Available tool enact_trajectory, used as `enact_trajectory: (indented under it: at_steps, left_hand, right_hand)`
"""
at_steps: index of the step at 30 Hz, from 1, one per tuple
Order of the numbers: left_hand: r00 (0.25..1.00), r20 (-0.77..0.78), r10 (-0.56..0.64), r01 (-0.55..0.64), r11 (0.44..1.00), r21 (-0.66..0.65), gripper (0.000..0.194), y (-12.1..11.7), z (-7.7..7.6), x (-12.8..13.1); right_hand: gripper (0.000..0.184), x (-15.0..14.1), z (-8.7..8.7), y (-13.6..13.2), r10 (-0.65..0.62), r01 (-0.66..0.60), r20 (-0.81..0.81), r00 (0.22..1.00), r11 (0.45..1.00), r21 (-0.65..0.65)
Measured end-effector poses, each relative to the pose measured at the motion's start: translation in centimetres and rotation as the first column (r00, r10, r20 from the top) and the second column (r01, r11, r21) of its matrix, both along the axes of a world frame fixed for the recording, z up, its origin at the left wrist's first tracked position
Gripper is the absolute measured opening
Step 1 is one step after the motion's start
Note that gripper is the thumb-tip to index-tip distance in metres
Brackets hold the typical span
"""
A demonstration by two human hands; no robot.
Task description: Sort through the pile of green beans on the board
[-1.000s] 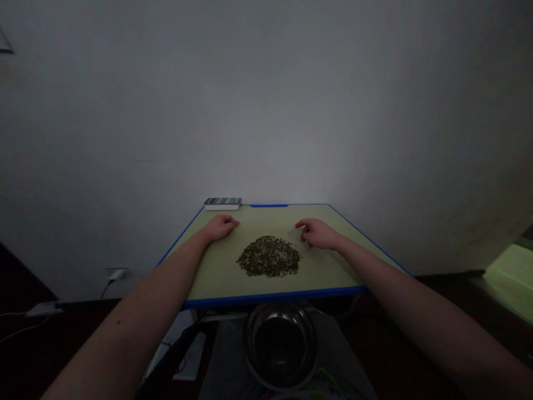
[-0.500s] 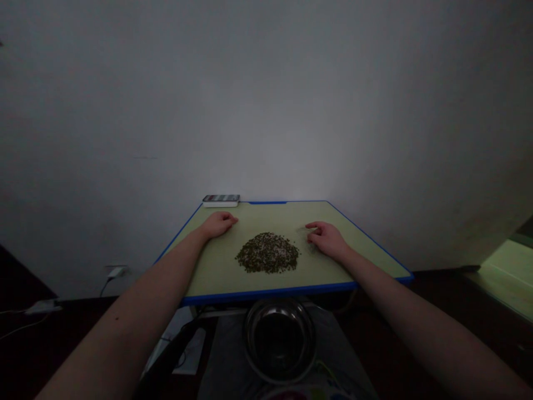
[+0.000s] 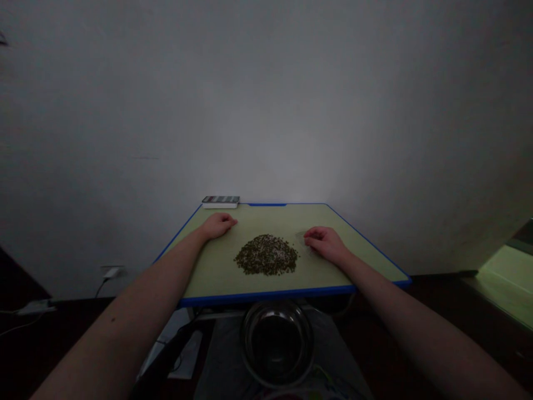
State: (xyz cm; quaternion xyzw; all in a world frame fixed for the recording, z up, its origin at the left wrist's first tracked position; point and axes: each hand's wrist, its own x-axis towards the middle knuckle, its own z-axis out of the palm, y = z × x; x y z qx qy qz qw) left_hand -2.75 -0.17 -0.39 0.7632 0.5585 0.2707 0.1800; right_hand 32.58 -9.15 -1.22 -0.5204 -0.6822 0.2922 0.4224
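- A pile of small, dark grains (image 3: 266, 255), mixed with paler bits, lies in a low heap on the middle of the surface (image 3: 250, 286), between the two hands.
- The grains look dry, hard and very light, and would probably roll or scatter if pushed; a fingertip pinch at the edge of the heap should suit single ones, a cupped palm many.
- The right hand (image 3: 327, 243) is just beside the pile, thumb and fingertips drawn nearly together; whether a grain is between them is too small to tell.
- Next to its fingers is a clear thing (image 3: 300, 238), dish or bag I cannot tell, nor what is in it. If thin plastic, it would be light and easily shifted, best steadied by its rim.
- The left hand (image 3: 219, 225) rests on the surface, fingers loosely curled; its palm is hidden, so its hold cannot be told.
- Below the front edge stands a shiny metal bowl (image 3: 247, 333), its inside too dark to show any contents.
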Motion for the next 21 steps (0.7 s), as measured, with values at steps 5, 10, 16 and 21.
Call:
enact_trajectory:
  at_steps: [5,10,16,21]
  left_hand:
    - [1.0,-0.002,0.003,-0.003,1.0,0.014,0.037,-0.09,-0.01,0.05]
    - [1.0,0.027,0.009,-0.009,1.0,0.002,0.036,-0.22,-0.02,0.06]
    - [0.999,0.038,0.004,-0.004,1.0,-0.006,0.037,-0.38,0.07,0.09]
    - [1.0,0.026,0.003,-0.003,1.0,-0.002,0.035,-0.56,0.21,0.15]
  right_hand:
    - [0.024,0.02,0.15,-0.4,0.036,-0.037,-0.008,0.999,0.999,-0.004]
    - [0.037,0.11,0.01,-0.6,0.145,-0.145,-0.076,0.986,0.989,0.005]
    - [0.045,0.29,-0.08,-0.76,0.242,-0.244,-0.14,0.96,0.97,0.005]
    - [0.042,0.42,-0.23,-0.46,0.236,-0.23,-0.085,0.968,0.971,0.071]
